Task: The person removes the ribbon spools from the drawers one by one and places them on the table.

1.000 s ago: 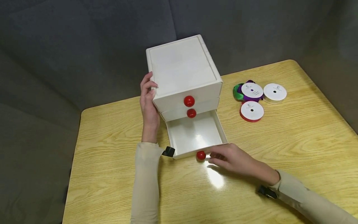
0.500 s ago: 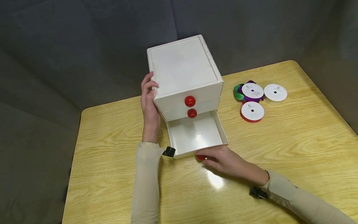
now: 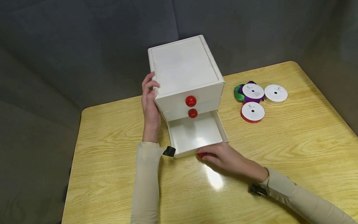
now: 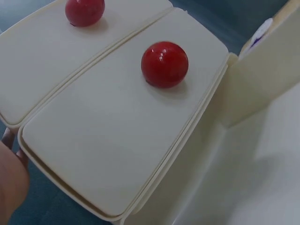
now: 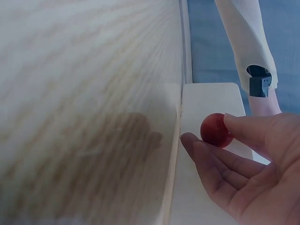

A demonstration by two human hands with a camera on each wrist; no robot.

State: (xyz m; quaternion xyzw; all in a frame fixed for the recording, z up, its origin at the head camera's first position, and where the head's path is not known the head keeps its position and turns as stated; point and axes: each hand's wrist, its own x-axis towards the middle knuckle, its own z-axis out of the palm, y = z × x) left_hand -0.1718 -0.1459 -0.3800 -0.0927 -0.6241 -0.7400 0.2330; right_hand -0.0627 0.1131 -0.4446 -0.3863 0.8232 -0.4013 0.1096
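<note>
A white drawer cabinet with round red knobs stands at the back of the table. Its bottom drawer is pulled out, with nothing visible inside; the two upper drawers are closed. My left hand rests against the cabinet's left side, fingertips at the top edge. In the left wrist view, only part of that hand shows beside the middle drawer. My right hand pinches the bottom drawer's red knob between thumb and fingers. The fingers partly cover this knob in the head view.
Right of the cabinet lie a red ribbon spool, a cream ribbon spool and a white-faced spool with purple ribbon. Green ribbon is beside them. A dark curtain hangs behind the wooden table.
My right hand has moved left onto the bottom drawer's knob and taken hold of it. The drawer has shifted slightly inward over the last half second. My left hand stays in place.
</note>
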